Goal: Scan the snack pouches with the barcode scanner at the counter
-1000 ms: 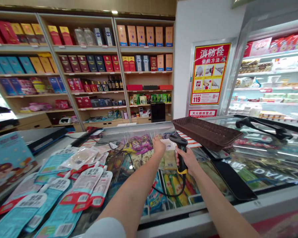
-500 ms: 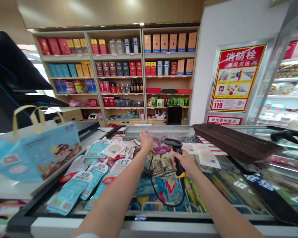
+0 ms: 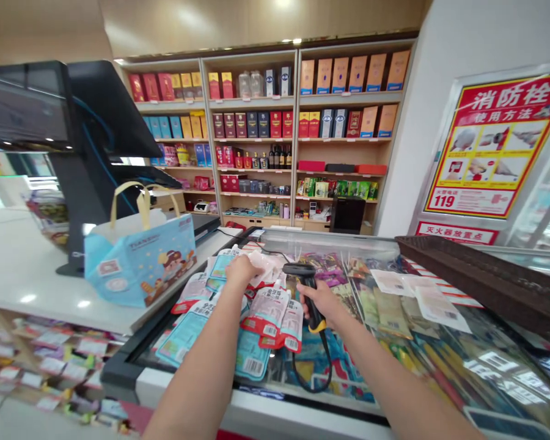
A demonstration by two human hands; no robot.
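My right hand [image 3: 321, 301] is wrapped around the handle of a black barcode scanner [image 3: 304, 282] with a yellow band; its black cable [image 3: 319, 374] loops down over the freezer's glass lid [image 3: 396, 342]. My left hand [image 3: 239, 269] reaches forward, fingers curled down on the pile of blue, red and white snack pouches [image 3: 238, 318] lying on the glass. What the left fingers hold is hidden among the pouches. The scanner's head points towards the pile.
A blue cartoon tote bag [image 3: 140, 256] stands on the white counter [image 3: 32, 287] at left, beside a black register screen [image 3: 25, 104]. A brown woven tray [image 3: 481, 275] sits at right. Flat packets [image 3: 412, 296] lie on the glass. Shelves of boxes [image 3: 275, 128] fill the back wall.
The view has swung left, bringing the register screen and tote bag in. My left hand moved from the freezer's far edge onto the pouch pile. The scanner stays in my right hand.
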